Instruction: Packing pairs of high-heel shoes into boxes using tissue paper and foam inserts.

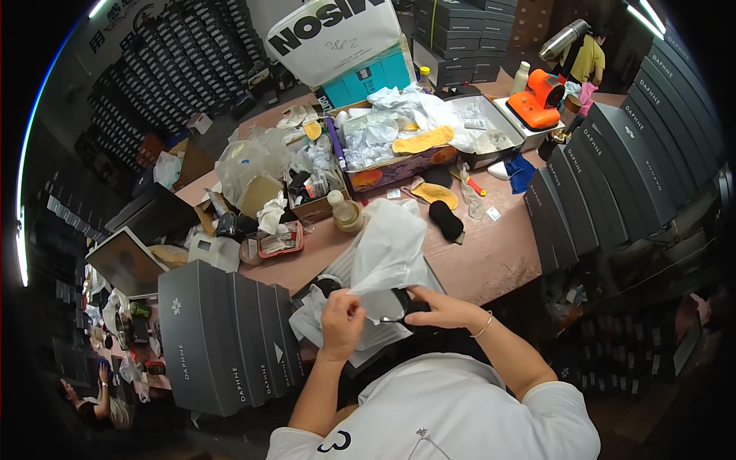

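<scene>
Close to my body, my left hand (343, 323) pinches the edge of a thin white wrapping sheet (391, 241), which spreads up and away over the table. My right hand (446, 311) has its thumb and fingers around a black strappy shoe (414, 307), partly covered by the white sheet. Another black piece (328, 285) shows left of the sheet, its shape mostly hidden. Under both hands lies a shallow box lined with crumpled white tissue (308, 316). A clear bottle (345, 213) stands just beyond the sheet.
Dark shoe boxes stand in rows at left (201, 337) and right (606, 184). Across the pink table (491, 264) are a carton of white tissue (406, 165), yellow insoles (437, 195), a black pad (446, 221), a red basket (280, 244) and an orange machine (537, 100). Two people are farther off.
</scene>
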`<move>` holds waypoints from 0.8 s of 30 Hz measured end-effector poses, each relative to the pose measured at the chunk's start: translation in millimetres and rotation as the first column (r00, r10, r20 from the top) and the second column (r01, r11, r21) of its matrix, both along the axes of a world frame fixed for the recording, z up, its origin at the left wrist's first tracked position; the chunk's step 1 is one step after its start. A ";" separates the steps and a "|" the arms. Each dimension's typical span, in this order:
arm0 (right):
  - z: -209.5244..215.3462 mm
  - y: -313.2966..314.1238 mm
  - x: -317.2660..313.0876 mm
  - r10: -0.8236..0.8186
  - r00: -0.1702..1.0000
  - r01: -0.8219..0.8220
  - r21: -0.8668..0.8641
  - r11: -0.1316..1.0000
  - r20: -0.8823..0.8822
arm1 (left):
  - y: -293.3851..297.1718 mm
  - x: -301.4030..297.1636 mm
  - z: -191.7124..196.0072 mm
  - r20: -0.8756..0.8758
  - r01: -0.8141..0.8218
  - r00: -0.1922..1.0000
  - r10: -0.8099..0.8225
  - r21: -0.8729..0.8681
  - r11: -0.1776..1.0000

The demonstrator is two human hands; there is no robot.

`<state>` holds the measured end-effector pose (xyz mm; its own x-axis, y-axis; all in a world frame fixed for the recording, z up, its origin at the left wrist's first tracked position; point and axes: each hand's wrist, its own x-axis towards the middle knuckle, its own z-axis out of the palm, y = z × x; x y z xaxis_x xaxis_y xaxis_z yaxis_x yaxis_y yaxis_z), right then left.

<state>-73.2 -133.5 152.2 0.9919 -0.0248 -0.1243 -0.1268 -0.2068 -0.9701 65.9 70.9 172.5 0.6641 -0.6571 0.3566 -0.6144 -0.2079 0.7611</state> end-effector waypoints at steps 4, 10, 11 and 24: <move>-11.7 -3.8 -22.2 -0.118 0.956 0.218 0.384 0.897 -0.267 | 24.1 3.6 -88.3 -0.208 -0.448 0.873 0.442 0.022 0.894; -0.8 6.8 -40.6 0.054 0.975 0.160 0.850 0.502 -0.215 | -33.1 -10.1 -98.8 -0.974 -0.735 0.126 -0.190 -0.220 0.641; -1.4 8.1 -44.9 0.051 0.977 0.164 0.878 0.449 -0.209 | -47.8 -3.8 -76.2 -0.914 -0.673 0.354 -0.198 -0.396 0.625; 9.5 -6.3 -61.7 0.035 0.999 -0.027 0.962 0.272 0.019 | -87.5 5.3 26.8 -0.418 0.242 0.859 -0.296 -0.178 0.954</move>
<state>-134.9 -139.8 161.7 0.9883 0.1472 -0.0393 -0.1484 0.8722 -0.4661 71.2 -16.7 199.3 0.5725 -0.8047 0.1573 -0.2345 0.0231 0.9718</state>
